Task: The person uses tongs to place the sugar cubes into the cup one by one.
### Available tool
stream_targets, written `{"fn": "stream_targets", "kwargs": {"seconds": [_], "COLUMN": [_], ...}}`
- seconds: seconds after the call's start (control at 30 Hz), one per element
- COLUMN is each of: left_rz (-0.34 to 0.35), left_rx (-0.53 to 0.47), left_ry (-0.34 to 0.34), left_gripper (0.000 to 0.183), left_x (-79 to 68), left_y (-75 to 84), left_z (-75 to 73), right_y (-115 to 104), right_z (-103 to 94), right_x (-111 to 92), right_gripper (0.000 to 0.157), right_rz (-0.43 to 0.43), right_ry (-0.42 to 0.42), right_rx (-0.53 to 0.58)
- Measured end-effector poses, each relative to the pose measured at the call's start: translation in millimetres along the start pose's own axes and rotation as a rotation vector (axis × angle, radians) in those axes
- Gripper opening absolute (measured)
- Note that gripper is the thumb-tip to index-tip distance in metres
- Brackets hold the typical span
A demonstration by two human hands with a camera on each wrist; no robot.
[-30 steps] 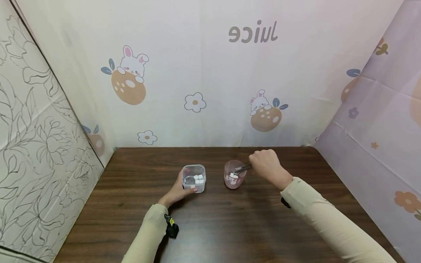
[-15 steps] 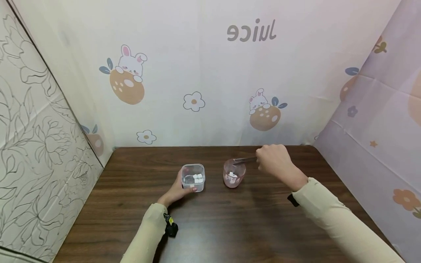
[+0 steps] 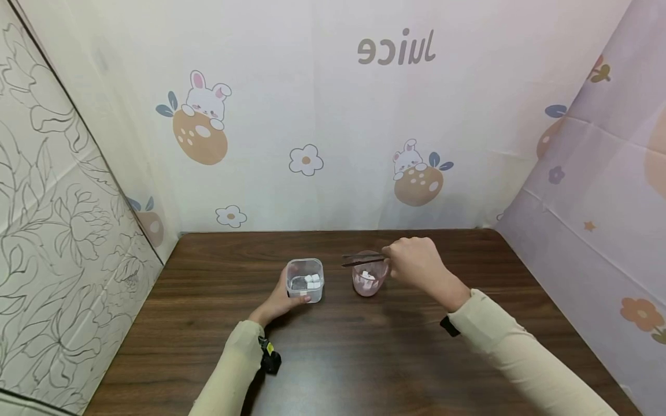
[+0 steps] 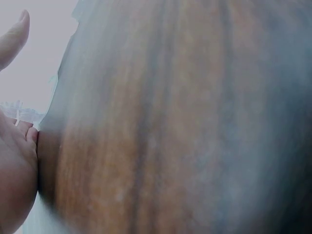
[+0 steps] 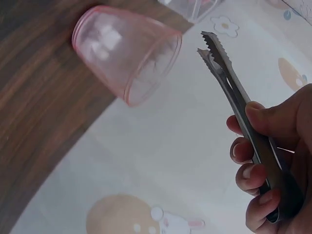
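My left hand grips a clear square plastic container from its left side, thumb along the front; several white cubes lie inside it. In the left wrist view only part of that hand shows at the left edge. My right hand holds metal tongs with serrated tips, thumb and fingers curled round them. In the head view the tongs cross over the rim of a pink transparent cup that has white cubes in it. The right wrist view shows nothing between the tong tips.
Both containers stand on a dark wood table. Behind it hangs a white sheet printed with rabbits and fruit. More patterned sheets close off the left and right sides.
The tongs came up out of the cup and drew back to the right, then swung left so their tips now reach past the cup's rim. The left hand keeps its hold.
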State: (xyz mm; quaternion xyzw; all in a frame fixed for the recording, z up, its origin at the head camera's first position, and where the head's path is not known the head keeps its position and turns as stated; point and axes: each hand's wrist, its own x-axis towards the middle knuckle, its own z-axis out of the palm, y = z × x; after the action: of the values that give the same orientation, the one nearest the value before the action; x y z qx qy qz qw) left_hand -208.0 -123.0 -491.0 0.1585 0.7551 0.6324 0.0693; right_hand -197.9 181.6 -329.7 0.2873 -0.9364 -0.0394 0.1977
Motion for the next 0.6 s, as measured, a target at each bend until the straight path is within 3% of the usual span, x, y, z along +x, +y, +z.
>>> {"fn": "stream_targets", "kwargs": {"seconds": [0.33, 0.5, 0.6], "left_rz": [-0.010, -0.024, -0.025], "left_rx": [0.015, 0.037, 0.041], "left_ry": [0.010, 0.010, 0.008], "left_gripper": [0.091, 0.090, 0.090], "left_x": [-1.1, -1.9, -1.3], "left_y": [4.6, 6.5, 5.9], "left_z": [0.3, 0.2, -0.5], "right_y": [-26, -40, -47], "right_z": [16.3, 24.9, 29.0], "right_x": [23, 35, 41], "right_gripper": [0.020, 0.035, 0.036], "right_rz": [-0.029, -0.066, -0.076], "right_ry": [-0.043, -0.053, -0.070], "right_rx": [0.032, 0.045, 0.034]}}
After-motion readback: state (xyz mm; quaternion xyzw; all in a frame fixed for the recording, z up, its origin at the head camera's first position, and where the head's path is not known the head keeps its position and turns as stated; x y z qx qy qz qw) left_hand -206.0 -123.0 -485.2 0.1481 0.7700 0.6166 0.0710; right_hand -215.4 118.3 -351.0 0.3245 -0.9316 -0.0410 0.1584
